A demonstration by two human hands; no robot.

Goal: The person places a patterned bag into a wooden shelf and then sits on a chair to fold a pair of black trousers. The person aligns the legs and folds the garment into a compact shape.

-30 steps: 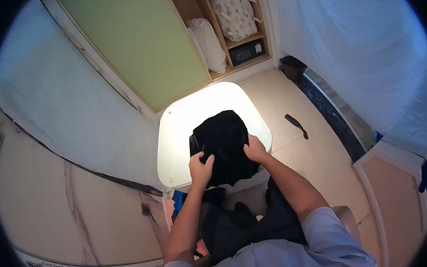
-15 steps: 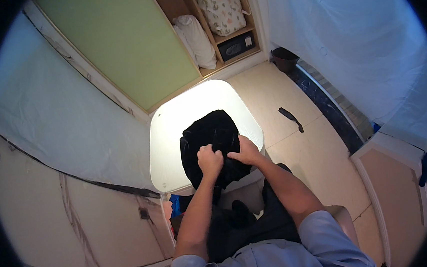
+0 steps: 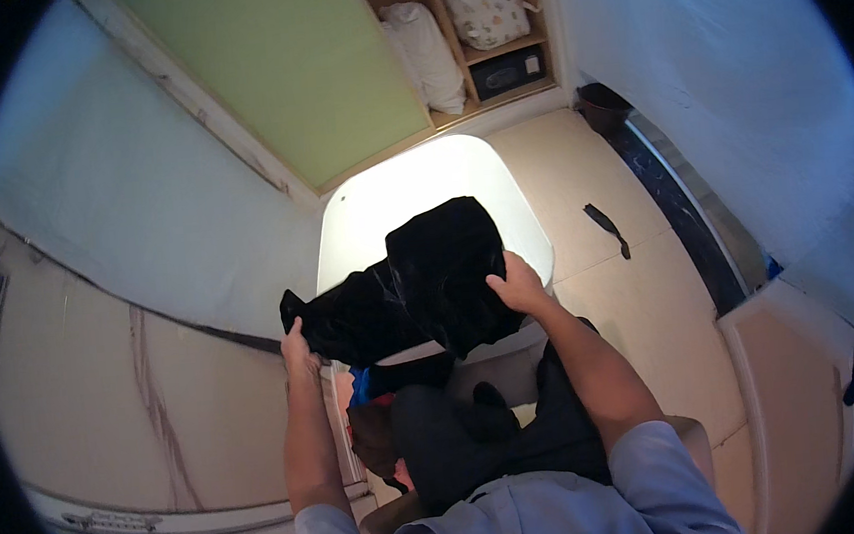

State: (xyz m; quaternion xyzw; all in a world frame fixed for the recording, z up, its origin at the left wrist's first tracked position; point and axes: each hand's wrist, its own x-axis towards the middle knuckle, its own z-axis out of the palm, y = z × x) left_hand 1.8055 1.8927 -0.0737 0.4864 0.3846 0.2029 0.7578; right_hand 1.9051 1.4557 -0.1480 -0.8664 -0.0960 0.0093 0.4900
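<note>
A black velvety garment [image 3: 447, 270] lies partly on the white table [image 3: 415, 176] in front of me, its near edge hanging over toward my lap. One narrow part, looking like a sleeve, stretches out to the left. My left hand [image 3: 298, 345] is closed on the tip of that part, past the table's left edge. My right hand [image 3: 522, 284] grips the garment's right border, thumb lying on top of the cloth and the fingers mostly hidden beneath.
Coloured cloths [image 3: 371, 427] are heaped beside my left leg. On the floor to the right lies a dark strip [image 3: 607, 229], with a dark bucket [image 3: 603, 107] farther back. An open cupboard [image 3: 469, 55] holds a white bundle, a patterned bag and a black safe. Plastic sheeting [image 3: 724, 93] hangs at right.
My left hand has moved from the garment's middle out to the left, drawing the narrow part with it. My right hand stays at the right border. The whole view has shifted slightly.
</note>
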